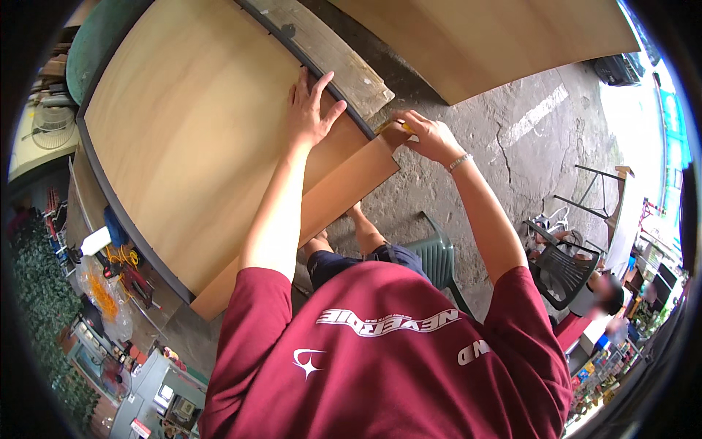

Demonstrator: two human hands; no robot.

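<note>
A large light-brown wooden panel (197,139) lies in front of me with a dark strip (340,95) along its edges. My left hand (311,113) rests palm down on the panel beside that strip, its fingers spread. At the panel's near right corner, my right hand (433,139) has its fingers closed around a small yellow tool (407,126). Its fingers hide most of the tool, so I cannot tell its exact kind. Along the panel's near side runs a narrow wooden board (351,181), whose right end lies just below my right hand.
A weathered plank (351,66) lies beyond the dark strip. Another wooden panel (504,40) stands at the far right over the cracked concrete floor (482,175). A green plastic chair (437,257) is close behind my legs. A black chair (561,272) and a person (594,298) are at right.
</note>
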